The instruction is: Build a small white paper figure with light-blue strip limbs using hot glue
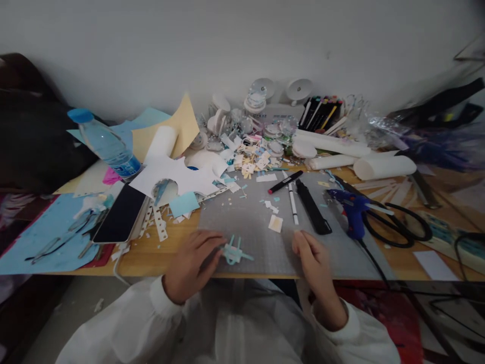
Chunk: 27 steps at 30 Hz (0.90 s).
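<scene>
My left hand is at the front edge of the grey cutting mat. Its thumb and fingertips pinch the left side of a small light-teal cut-out piece with thin strips sticking out. My right hand hovers at the mat's front right, fingers curled closed; whatever they hold, if anything, is hidden. Between and beyond the hands lies a small cream square. Farther back are a black marker, a white pen and a black cutter-like tool.
A blue hot glue gun with a cable lies right of the mat. A phone, water bottle and cut white paper crowd the left. Paper scraps are heaped at the back. White rolls lie back right.
</scene>
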Motion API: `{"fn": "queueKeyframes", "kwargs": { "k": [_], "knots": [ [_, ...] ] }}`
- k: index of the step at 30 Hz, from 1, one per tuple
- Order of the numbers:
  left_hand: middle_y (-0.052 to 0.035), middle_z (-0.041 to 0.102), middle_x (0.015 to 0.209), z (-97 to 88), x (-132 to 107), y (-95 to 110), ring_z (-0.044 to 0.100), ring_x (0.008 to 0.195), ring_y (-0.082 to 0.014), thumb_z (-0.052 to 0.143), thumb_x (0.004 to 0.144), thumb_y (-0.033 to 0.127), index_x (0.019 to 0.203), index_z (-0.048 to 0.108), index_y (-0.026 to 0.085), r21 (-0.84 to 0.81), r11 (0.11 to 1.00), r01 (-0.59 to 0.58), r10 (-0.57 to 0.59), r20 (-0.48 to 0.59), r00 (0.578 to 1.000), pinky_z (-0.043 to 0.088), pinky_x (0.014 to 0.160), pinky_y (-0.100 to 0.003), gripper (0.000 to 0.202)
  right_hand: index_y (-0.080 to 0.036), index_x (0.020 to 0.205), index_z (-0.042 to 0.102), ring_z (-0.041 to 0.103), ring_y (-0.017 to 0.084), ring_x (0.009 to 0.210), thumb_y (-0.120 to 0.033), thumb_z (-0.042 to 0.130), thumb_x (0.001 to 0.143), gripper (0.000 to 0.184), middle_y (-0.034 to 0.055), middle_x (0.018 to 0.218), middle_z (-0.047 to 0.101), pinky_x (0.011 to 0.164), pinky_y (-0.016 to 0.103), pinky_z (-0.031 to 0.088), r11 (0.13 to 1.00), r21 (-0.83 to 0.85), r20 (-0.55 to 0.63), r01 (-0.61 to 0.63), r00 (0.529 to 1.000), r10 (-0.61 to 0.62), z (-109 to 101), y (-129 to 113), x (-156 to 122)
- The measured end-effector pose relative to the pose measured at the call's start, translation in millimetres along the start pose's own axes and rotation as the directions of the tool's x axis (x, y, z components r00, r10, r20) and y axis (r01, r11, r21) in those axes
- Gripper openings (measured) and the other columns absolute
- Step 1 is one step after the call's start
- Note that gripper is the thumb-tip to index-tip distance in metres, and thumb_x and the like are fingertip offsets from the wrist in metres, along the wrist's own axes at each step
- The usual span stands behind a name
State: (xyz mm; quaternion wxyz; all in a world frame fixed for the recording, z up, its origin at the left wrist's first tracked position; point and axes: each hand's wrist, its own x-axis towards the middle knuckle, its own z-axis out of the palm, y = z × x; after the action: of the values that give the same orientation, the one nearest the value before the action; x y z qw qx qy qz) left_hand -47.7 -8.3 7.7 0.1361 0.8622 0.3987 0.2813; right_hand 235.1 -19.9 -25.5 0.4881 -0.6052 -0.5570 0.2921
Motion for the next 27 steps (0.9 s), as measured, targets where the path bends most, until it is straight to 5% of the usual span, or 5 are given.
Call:
{"fn": "queueKeyframes", "kwargs": {
  "k": [8,14,17,21,27],
  "knots": [
    [-0.0083,0.066,0.107,4.2,25,-2,0.061,0.102,-0.0185,0.051,0.092,0.013,0.109,0.060,0.019,-0.092,0.995,0.043,-0.043,0.000,0.999,0.050,0.089,-0.033,0.021,-0.022,0.095,0.060,0.056,0.016,0.084,-0.022,0.055,0.088,0.009,0.0036,0.091,0.060,0.073,0.028,0.046,0.960,-0.022,0.252,0.280,0.931,-0.265,10,-22,-6],
    [-0.0084,0.065,0.108,-3.9,31,-6,0.061,0.104,-0.0184,0.052,0.091,0.013,0.110,0.062,0.019,-0.096,0.994,0.047,-0.050,-0.034,0.998,0.049,0.092,-0.033,0.022,-0.020,0.132,0.048,0.043,0.023,0.128,-0.018,0.052,0.089,0.044,0.0091,0.136,0.053,0.106,0.045,0.037,0.790,-0.049,0.682,0.611,0.598,-0.421,41,-45,12],
    [-0.0075,0.065,0.109,-18.0,32,-9,0.060,0.105,-0.0179,0.053,0.091,0.012,0.110,0.062,0.019,-0.059,0.996,0.070,-0.073,-0.061,0.995,0.048,0.094,-0.032,0.022,-0.020,0.132,0.049,0.045,0.022,0.128,-0.016,0.047,0.092,0.041,0.0079,0.137,0.054,0.105,0.046,0.039,0.730,-0.075,0.739,0.680,0.529,-0.417,50,-46,18],
    [-0.0049,0.065,0.106,-38.7,29,-15,0.060,0.103,-0.0171,0.051,0.090,0.009,0.106,0.062,0.021,-0.041,0.992,0.117,-0.121,-0.112,0.986,0.048,0.091,-0.030,0.023,-0.016,0.131,0.051,0.051,0.025,0.121,-0.016,0.046,0.093,0.039,0.0116,0.133,0.057,0.099,0.047,0.046,0.699,-0.198,0.700,0.687,0.599,-0.390,51,-43,13],
    [-0.0029,0.065,0.095,-34.5,22,-16,0.062,0.095,-0.0179,0.053,0.089,0.012,0.098,0.061,0.021,-0.087,0.973,0.213,-0.223,-0.137,0.965,0.049,0.087,-0.030,0.015,-0.015,0.137,0.043,0.053,0.028,0.113,-0.015,0.046,0.091,0.047,0.0167,0.127,0.052,0.091,0.049,0.051,0.788,-0.435,0.424,0.435,0.871,-0.247,58,-39,-6]
  ]
}}
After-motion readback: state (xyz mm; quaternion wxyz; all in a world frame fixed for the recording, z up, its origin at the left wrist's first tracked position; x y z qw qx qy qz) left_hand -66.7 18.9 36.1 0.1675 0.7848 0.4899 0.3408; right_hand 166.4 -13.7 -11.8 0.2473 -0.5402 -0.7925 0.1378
